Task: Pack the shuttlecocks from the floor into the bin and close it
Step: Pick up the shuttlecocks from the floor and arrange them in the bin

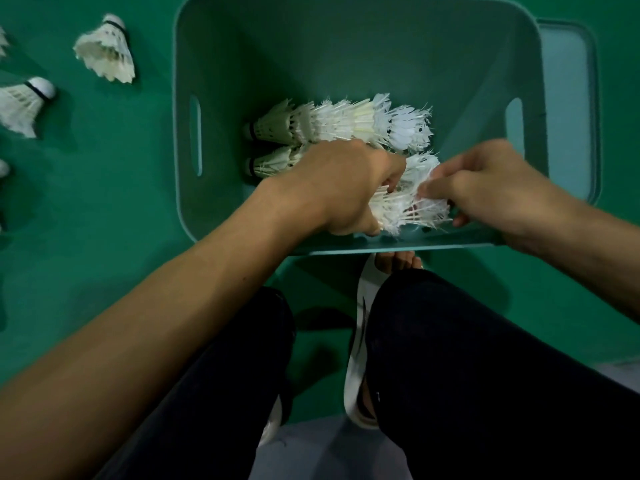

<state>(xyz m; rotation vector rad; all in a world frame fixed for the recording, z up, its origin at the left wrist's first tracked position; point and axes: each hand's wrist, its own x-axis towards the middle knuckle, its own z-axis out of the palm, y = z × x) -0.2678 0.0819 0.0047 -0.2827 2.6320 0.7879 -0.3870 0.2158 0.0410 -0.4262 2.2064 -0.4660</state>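
A teal plastic bin (214, 57) stands open on the green floor. Inside lie nested rows of white shuttlecocks (346, 123). Both hands are down in the bin at its near wall. My left hand (339, 185) grips a stack of shuttlecocks (408, 209) from the left, and my right hand (485, 188) pinches the feathers of the same stack from the right. Loose shuttlecocks lie on the floor at the left, one (105, 48) near the bin and another (24, 103) further left.
The bin's teal lid (568, 98) lies on the floor against the right side of the bin. My knees in dark trousers and a white sandal (360, 341) are just before the bin's near wall. More shuttlecocks show partly at the left edge.
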